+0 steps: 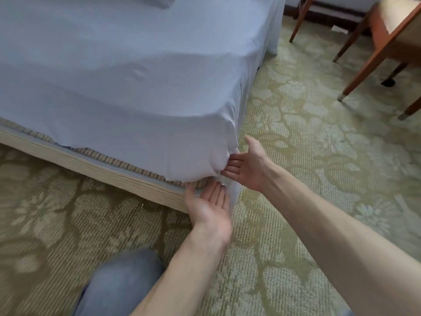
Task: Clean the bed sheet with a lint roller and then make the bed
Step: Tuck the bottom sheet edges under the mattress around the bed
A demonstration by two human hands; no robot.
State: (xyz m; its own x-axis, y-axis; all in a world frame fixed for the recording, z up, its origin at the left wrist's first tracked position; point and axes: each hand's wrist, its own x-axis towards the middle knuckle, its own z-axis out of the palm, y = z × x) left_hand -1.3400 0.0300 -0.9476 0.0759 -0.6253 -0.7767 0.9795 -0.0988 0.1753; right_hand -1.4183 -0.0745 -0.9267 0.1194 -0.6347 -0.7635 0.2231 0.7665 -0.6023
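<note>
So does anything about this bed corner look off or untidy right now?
Yes. The bed sheet isn't tucked along the near edge: its hem hangs loose, leaving the striped mattress side exposed. At the corner it's bunched where the right hand and left hand meet it.

The bed sheet is pale blue cloth, matt and soft, lightly creased. Beneath it the mattress edge shows a ribbed, woven beige fabric. The carpet is coarse looped pile, matt, with a floral pattern. The chair legs are smooth, reddish wood with metal tips. The trouser knee is matt, denim-like cloth.
</note>
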